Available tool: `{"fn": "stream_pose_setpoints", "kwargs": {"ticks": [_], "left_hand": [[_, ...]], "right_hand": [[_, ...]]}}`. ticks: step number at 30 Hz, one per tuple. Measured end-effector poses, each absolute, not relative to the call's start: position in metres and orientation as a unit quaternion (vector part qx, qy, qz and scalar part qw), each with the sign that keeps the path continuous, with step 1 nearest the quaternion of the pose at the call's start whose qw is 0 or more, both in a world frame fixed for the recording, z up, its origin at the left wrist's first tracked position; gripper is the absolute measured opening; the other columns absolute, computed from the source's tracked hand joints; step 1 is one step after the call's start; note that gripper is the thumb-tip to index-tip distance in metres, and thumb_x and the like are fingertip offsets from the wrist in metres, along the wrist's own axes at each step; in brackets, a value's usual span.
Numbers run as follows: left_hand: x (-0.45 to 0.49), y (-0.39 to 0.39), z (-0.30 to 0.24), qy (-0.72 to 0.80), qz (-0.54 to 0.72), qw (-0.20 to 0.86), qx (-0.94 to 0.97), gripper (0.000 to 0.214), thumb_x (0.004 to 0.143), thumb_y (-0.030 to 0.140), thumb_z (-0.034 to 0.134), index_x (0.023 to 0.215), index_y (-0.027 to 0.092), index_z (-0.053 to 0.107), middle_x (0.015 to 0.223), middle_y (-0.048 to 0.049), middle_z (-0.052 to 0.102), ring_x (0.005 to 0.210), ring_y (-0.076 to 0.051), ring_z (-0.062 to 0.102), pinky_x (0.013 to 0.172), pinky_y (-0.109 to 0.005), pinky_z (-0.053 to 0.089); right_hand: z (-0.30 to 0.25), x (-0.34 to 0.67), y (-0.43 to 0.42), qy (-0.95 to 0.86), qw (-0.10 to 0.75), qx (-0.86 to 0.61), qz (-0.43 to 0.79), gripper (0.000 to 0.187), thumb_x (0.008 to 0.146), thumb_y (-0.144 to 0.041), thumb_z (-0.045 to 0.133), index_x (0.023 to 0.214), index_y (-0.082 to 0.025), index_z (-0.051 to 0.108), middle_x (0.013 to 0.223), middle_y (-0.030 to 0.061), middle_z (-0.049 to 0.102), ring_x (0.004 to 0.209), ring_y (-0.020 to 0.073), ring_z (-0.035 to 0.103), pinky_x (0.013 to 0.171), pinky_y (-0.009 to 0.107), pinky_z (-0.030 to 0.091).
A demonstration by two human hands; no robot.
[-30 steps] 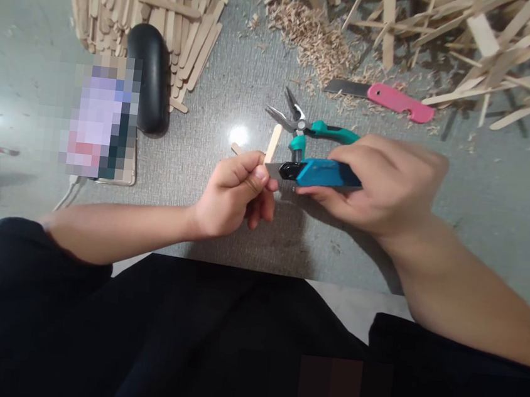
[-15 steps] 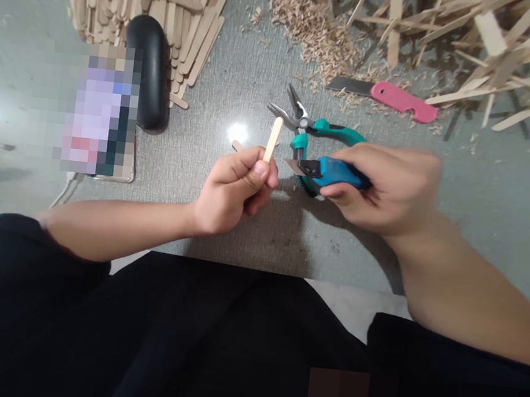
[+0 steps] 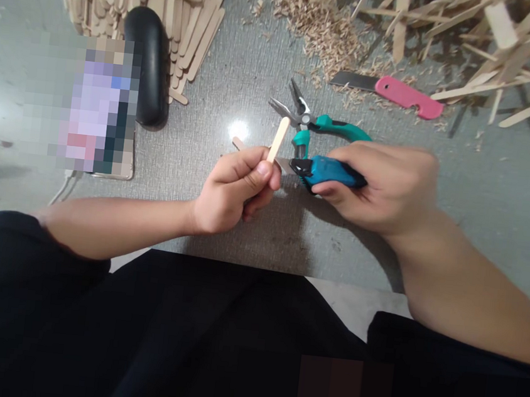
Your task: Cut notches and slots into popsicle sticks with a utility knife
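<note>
Wooden stick (image 3: 279, 139), one: pinched in the curled left hand (image 3: 237, 189), projecting ahead of it. Blue cutter (image 3: 331, 171), one: clasped in the right hand (image 3: 389, 186), its blade (image 3: 285, 165) directed toward the left hand; contact with the stick cannot be told. Shavings (image 3: 325, 31) are heaped beyond both hands; cutting is judged well under way, the held piece apparently unfinished. Stacked sticks (image 3: 201, 34), beyond the left hand: whether worked cannot be told. Held stick: pale, slim, flat, round-tipped; lower end hidden.

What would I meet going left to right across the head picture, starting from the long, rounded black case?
Long, rounded black case, bare left hand, pale flat wooden stick, blue-and-black cutter knife, bare right hand.
</note>
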State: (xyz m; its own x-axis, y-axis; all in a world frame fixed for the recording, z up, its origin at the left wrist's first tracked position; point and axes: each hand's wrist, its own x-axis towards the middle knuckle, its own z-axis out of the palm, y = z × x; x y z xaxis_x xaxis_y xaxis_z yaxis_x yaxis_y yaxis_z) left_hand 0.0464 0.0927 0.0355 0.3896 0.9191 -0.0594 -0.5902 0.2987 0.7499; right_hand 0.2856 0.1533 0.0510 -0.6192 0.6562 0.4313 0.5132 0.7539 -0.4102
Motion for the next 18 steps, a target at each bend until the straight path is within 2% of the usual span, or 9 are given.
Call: {"fn": "stream_pose_setpoints", "kwargs": {"ticks": [5, 12, 18], "left_hand": [[0.0466, 0.0922, 0.0357, 0.251, 0.497, 0.760, 0.334, 0.033, 0.112, 0.044, 0.071, 0.090, 0.021, 0.062, 0.051, 0.0113, 0.043, 0.036, -0.004, 0.032, 0.035, -0.014, 0.035], [0.0473, 0.0919, 0.0385, 0.269, 0.490, 0.764, 0.324, 0.037, 0.109, 0.048, 0.075, 0.088, 0.021, 0.061, 0.050, 0.0116, 0.043, 0.035, -0.004, 0.033, 0.035, -0.013, 0.035], [0.0480, 0.0934, 0.0383, 0.269, 0.484, 0.767, 0.325, 0.042, 0.107, 0.054, 0.077, 0.086, 0.022, 0.060, 0.049, 0.0125, 0.040, 0.034, -0.004, 0.030, 0.034, -0.014, 0.035]], "right_hand": [[0.0529, 0.2865, 0.1526, -0.894, 0.273, -0.332, 0.127, 0.061, 0.115, -0.074, 0.058, 0.091, -0.020, 0.075, 0.067, 0.0044, 0.068, 0.059, 0.0181, 0.062, 0.056, 0.035, 0.036], [0.0499, 0.2855, 0.1526, -0.892, 0.289, -0.335, 0.099, 0.068, 0.116, -0.078, 0.052, 0.088, -0.019, 0.074, 0.066, 0.0031, 0.068, 0.058, 0.0162, 0.062, 0.056, 0.034, 0.036], [0.0514, 0.2868, 0.1521, -0.893, 0.260, -0.351, 0.110, 0.070, 0.113, -0.082, 0.051, 0.090, -0.021, 0.075, 0.068, 0.0042, 0.070, 0.061, 0.0180, 0.064, 0.057, 0.035, 0.038]]}}
